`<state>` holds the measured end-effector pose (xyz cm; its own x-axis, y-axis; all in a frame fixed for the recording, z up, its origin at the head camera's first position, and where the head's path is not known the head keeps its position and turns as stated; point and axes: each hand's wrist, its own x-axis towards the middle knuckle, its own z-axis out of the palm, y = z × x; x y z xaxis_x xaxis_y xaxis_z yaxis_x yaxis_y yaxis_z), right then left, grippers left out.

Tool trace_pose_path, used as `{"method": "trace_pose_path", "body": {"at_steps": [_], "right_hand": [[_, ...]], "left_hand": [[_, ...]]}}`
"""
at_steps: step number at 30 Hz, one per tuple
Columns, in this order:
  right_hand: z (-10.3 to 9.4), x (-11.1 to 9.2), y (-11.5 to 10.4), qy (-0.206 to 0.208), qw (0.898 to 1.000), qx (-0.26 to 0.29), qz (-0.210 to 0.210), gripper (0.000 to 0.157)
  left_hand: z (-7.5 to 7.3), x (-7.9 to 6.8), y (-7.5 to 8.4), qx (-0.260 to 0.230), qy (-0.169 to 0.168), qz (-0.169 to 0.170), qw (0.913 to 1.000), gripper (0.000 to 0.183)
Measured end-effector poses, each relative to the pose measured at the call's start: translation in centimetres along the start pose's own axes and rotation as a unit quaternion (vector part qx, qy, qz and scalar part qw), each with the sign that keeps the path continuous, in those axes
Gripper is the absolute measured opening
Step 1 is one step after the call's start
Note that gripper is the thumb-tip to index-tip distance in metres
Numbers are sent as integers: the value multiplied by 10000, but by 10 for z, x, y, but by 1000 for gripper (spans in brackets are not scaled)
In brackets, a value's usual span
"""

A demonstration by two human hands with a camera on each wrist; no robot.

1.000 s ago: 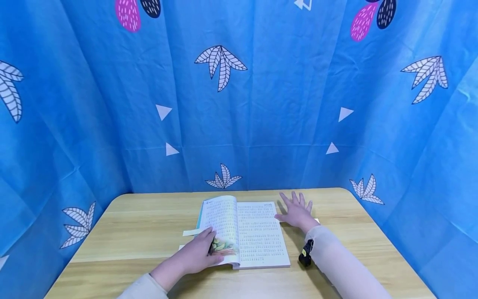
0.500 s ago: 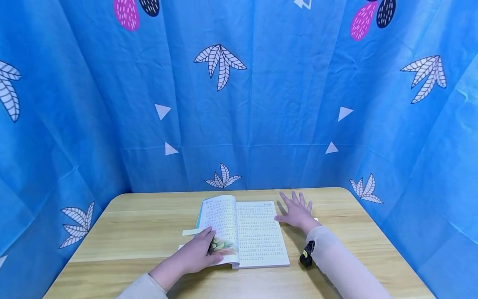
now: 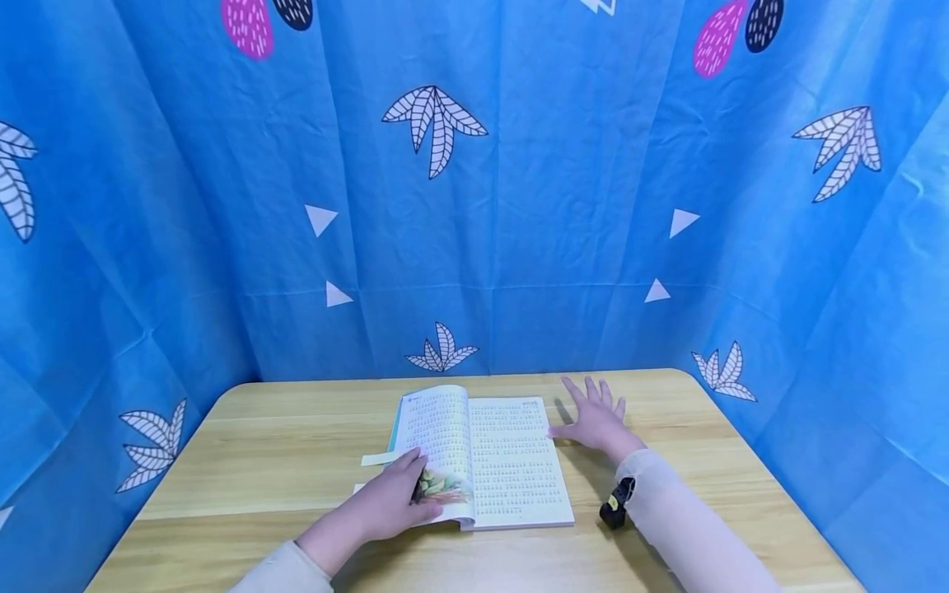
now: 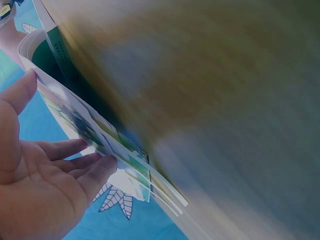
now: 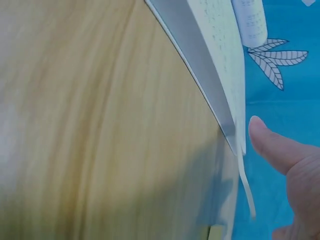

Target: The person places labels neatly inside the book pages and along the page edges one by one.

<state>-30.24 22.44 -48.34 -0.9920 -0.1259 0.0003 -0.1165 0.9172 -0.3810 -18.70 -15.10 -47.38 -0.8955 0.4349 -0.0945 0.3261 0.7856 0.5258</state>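
An open book (image 3: 519, 461) lies on the wooden table, its left page (image 3: 437, 416) curving up toward the spine. Printed text fills both pages, and a coloured picture sits low on the left one. My left hand (image 3: 389, 498) rests on that lower left page, fingers extended and thumb near the bottom edge; the left wrist view shows its fingertips touching the paper. Beside the right page's outer edge, my right hand (image 3: 596, 420) is spread with nothing held. Its thumb (image 5: 272, 145) points at the book's edge; whether it touches is unclear.
White paper strips stick out of the book, one at the left (image 3: 380, 459) and another at the right (image 5: 245, 182). A small yellowish piece (image 5: 216, 232) lies near the right hand. Blue patterned curtain (image 3: 474, 231) surrounds the table (image 3: 296, 420).
My right hand has shifted slightly to the right, its thumb nearer the page's edge. My left hand and the book stay as they were. The head view has drifted a little.
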Motion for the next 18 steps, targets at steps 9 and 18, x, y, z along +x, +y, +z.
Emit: {"method": "trace_pose_path", "body": {"at_steps": [9,18], "right_hand": [[-7,-8,10,193,9997,10,-139,97],[-16,-18,16,371,9987,-74,-342,87]], "left_hand": [[-1,-1,3,135,36,-91,9999,91],[-1,-1,4,95,48,-114,9999,92]]}}
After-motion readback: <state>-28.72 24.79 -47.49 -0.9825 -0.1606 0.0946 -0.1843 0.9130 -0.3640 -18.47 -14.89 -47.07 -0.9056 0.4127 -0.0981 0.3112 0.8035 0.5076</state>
